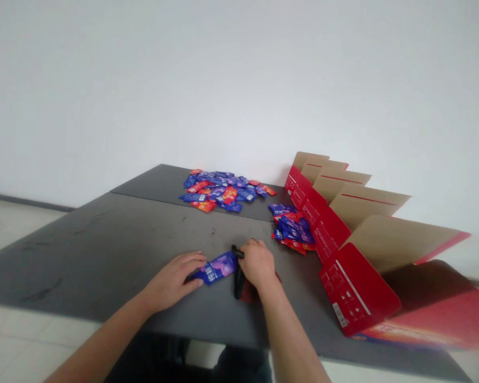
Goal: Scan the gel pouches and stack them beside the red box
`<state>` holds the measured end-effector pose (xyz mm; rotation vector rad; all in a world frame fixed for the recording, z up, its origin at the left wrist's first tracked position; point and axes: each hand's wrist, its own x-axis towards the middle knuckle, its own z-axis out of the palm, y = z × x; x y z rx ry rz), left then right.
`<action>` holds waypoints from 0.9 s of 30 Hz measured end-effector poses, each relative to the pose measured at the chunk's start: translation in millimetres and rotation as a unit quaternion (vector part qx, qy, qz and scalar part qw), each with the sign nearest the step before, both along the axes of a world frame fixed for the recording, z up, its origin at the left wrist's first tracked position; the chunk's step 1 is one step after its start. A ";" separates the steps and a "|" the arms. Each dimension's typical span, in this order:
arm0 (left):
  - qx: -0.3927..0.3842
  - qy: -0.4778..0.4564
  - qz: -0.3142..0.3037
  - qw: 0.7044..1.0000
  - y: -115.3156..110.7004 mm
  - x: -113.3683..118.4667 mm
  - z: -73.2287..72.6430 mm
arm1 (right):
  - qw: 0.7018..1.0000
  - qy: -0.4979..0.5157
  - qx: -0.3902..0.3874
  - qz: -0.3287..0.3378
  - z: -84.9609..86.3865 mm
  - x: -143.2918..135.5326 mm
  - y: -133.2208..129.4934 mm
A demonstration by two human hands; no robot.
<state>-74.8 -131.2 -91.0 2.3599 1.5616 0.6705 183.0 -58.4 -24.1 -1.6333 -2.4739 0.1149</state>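
A row of red cardboard boxes (331,231) runs along the right side of a dark, matte table (115,244), their bare brown inner flaps (369,202) folded up and open. The nearest box (439,314) gapes onto a shadowed interior; what lies inside cannot be told. Its red front flap (359,290) carries white print, small pictures and a barcode (339,315), all too small to read.

A flat, glossy blue-purple packet (221,267) lies on the table between the hands, its pale lettering blurred. The left hand (173,279) has its fingers and thumb loosely apart over the packet's left end; whether they pinch or merely press it cannot be told. The right hand (258,261) is curled around a black and reddish-brown hand tool (239,282) at the packet's other end.

Beyond, similar blue and red-orange packets form a broad, loose heap (223,190), with a smaller pile (292,227) beside the boxes.
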 end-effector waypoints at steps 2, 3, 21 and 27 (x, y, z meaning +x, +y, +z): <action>-0.002 0.002 0.001 1.000 -0.1 0.1 0.4 | 1.000 0.008 0.004 -0.008 7.9 4.6 -0.3; -0.001 0.003 0.002 1.000 0.1 -0.1 -0.1 | 1.000 0.018 0.010 0.006 10.3 1.5 -5.2; 0.007 0.004 -0.002 1.000 0.6 0.2 0.3 | 0.999 0.047 0.009 0.026 -1.0 -0.7 6.1; 0.009 0.001 0.005 1.000 0.1 0.2 -0.2 | 0.991 0.022 0.012 0.132 -7.0 -20.3 1.8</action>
